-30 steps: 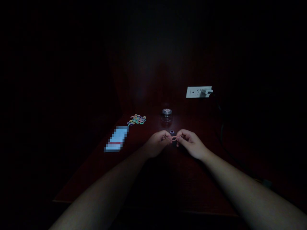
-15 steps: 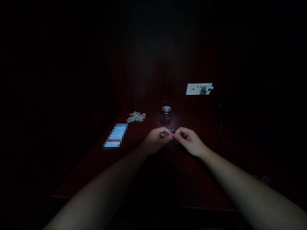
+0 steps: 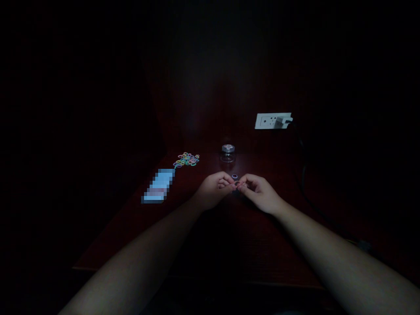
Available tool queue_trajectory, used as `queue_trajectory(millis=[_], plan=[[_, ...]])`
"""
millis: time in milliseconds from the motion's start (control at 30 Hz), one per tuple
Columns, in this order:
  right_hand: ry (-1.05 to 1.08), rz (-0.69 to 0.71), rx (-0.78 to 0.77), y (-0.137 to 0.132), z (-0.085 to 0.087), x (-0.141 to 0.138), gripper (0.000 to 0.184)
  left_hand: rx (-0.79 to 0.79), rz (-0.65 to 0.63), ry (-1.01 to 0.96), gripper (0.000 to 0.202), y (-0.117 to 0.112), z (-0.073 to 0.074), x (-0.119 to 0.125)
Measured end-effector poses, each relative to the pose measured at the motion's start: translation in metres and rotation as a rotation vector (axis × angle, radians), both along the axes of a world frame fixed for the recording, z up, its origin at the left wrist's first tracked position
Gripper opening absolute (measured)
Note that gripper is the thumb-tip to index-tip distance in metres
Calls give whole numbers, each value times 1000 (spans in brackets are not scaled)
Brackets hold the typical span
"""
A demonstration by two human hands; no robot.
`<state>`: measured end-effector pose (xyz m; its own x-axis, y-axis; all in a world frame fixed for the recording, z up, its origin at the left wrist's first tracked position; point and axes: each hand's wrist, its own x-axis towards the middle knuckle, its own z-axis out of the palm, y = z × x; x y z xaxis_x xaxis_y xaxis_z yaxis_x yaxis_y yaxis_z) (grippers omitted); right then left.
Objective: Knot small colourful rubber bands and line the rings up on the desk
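Between my two hands is a small orange-pink hair tie, thin and curved like a loop. My left hand pinches one side of it with thumb and forefinger. The opposite side is pinched by my right hand, whose other fingers are curled in. A pale purple hair tie lies on the table just beyond my fingertips. Farther back stands a small clear jar with a lid on top. To the left, several pastel hair ties lie in a loose pile.
The dark red table is dimly lit. A phone with a lit, blurred screen lies at the left near the pile. On the back wall is a white socket with a plug; its dark cable runs down the right side.
The hair tie between my fingers now shows as a more open loop. My left hand has risen very slightly; the other things stay where they were.
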<state>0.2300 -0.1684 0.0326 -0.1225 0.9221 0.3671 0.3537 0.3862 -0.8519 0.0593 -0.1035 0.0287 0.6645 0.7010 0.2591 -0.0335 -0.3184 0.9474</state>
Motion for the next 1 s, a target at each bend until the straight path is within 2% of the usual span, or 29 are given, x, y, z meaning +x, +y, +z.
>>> queue_trajectory(millis=[500,800,1000], plan=[[-29,-24,8,-2,4,-2,20,66,-23,38,20,-2,2,-1],[13,-31,-17,-1,1,-1,23,52,-50,74,20,-3,4,-2],[85,-18,35,-2,6,-3,23,17,-48,82,23,-5,4,0]])
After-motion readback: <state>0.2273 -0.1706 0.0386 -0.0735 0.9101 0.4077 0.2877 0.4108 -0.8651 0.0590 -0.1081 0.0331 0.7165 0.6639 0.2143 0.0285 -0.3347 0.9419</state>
